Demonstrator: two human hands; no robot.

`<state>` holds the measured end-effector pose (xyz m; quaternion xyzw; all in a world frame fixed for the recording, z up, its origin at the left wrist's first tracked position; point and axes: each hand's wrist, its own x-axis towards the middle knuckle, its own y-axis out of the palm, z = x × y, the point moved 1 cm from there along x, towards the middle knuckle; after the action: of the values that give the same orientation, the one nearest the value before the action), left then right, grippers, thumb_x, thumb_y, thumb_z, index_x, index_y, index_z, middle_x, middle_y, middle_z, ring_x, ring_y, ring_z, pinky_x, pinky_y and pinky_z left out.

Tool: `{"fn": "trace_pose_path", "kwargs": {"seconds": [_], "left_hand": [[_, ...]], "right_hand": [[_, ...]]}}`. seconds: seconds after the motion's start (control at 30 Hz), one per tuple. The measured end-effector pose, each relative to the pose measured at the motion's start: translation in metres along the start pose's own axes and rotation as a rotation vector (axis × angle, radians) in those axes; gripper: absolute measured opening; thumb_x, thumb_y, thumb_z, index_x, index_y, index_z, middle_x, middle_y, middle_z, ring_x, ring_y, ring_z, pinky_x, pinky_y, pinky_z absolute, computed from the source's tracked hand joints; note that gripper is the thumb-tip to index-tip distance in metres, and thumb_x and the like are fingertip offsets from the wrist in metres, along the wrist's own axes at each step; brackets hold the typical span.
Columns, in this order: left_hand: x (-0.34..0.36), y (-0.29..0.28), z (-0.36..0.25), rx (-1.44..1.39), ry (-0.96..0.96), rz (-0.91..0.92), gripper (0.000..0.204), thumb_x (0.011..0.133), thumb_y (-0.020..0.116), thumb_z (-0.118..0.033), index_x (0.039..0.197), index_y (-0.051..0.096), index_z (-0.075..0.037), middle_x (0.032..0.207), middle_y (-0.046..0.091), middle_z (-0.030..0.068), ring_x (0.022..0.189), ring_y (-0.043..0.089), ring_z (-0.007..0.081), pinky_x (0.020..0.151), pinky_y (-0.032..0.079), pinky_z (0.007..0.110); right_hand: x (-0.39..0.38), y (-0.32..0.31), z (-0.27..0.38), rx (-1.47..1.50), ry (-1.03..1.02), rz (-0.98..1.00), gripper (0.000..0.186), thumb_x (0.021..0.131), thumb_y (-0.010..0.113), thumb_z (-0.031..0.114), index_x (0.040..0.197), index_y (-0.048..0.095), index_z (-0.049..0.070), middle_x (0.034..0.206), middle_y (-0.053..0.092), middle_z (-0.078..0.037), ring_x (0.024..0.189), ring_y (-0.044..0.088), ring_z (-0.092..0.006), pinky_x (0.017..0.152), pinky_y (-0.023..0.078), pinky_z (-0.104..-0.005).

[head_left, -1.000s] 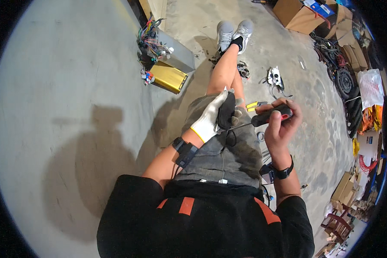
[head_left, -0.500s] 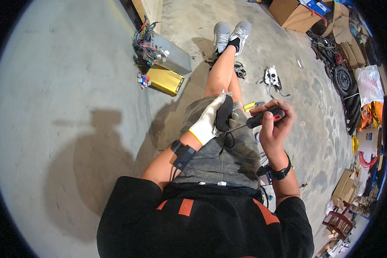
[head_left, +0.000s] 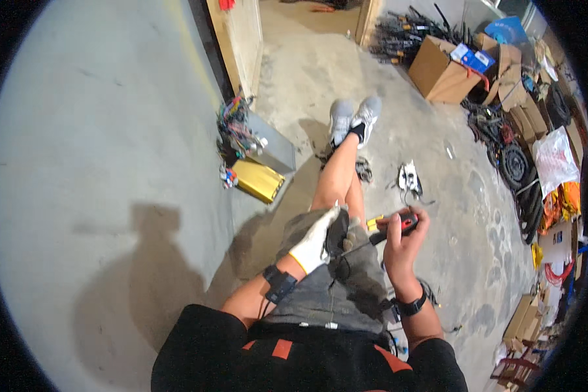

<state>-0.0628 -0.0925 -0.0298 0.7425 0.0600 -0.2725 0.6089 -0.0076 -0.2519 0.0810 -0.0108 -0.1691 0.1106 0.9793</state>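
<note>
The left hand (head_left: 313,248) hides part of the black piece (head_left: 337,233); whether the screwdriver (head_left: 377,237) touches it is too blurred to tell. The right hand (head_left: 402,248) partly covers the handle (head_left: 409,223). The lower edge cuts off the shirt (head_left: 307,366).

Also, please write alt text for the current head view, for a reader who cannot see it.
A gloved left grip holds a black part while the bare right grip points a screwdriver at it. A gold box and a grey box sit farther left.
</note>
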Motion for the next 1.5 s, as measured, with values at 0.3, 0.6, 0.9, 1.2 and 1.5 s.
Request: {"fn": "trace_pose_path", "kwargs": {"seconds": [0.3, 0.6, 0.9, 1.2, 1.5], "left_hand": [[0.013, -0.019, 0.001, -0.05, 0.059, 0.01, 0.037, 0.104, 0.052, -0.049, 0.12, 0.061, -0.016, 0.113, 0.069, 0.0103, 0.073, 0.068, 0.0263, 0.06, 0.058, 0.039], [-0.004, -0.007, 0.002, -0.026, 0.046, 0.086, 0.033, 0.105, 0.051, -0.048, 0.118, 0.059, -0.018, 0.112, 0.067, 0.0086, 0.072, 0.068, 0.0223, 0.059, 0.059, 0.035], [0.0, -0.011, 0.0, -0.063, 0.083, 0.002, 0.033, 0.102, 0.058, -0.045, 0.107, 0.069, -0.015, 0.103, 0.073, 0.0078, 0.067, 0.067, 0.0232, 0.059, 0.057, 0.036], [0.005, -0.013, -0.009, -0.128, -0.071, 0.097, 0.04, 0.1, 0.06, -0.052, 0.108, 0.066, -0.013, 0.099, 0.07, 0.0075, 0.067, 0.067, 0.0211, 0.055, 0.057, 0.033], [-0.008, -0.005, -0.002, -0.096, 0.11, -0.049, 0.033, 0.101, 0.059, -0.048, 0.11, 0.062, -0.016, 0.103, 0.07, 0.0091, 0.066, 0.066, 0.0235, 0.054, 0.055, 0.034]], "right_hand": [[-0.012, -0.003, -0.01, -0.142, -0.26, 0.174, 0.035, 0.095, 0.061, -0.002, 0.122, 0.04, 0.004, 0.091, 0.061, -0.011, 0.077, 0.068, -0.0198, 0.074, 0.052, -0.032], [-0.018, -0.008, -0.005, -0.081, -0.525, 0.464, 0.044, 0.096, 0.054, -0.007, 0.124, 0.027, 0.013, 0.113, 0.05, -0.015, 0.09, 0.069, -0.027, 0.081, 0.057, -0.0378], [-0.021, -0.027, -0.053, -0.062, -0.401, 0.3, 0.04, 0.095, 0.055, -0.003, 0.12, 0.027, 0.01, 0.114, 0.047, -0.014, 0.087, 0.065, -0.0267, 0.077, 0.059, -0.0438], [-0.026, -0.01, -0.012, 0.163, -0.497, 0.418, 0.05, 0.093, 0.059, -0.009, 0.126, 0.029, 0.015, 0.114, 0.049, -0.017, 0.087, 0.068, -0.0318, 0.075, 0.058, -0.0443], [-0.014, -0.007, -0.017, -0.018, -0.333, 0.212, 0.046, 0.096, 0.06, -0.003, 0.128, 0.029, 0.011, 0.111, 0.054, -0.016, 0.084, 0.066, -0.0232, 0.078, 0.056, -0.0368]]}}
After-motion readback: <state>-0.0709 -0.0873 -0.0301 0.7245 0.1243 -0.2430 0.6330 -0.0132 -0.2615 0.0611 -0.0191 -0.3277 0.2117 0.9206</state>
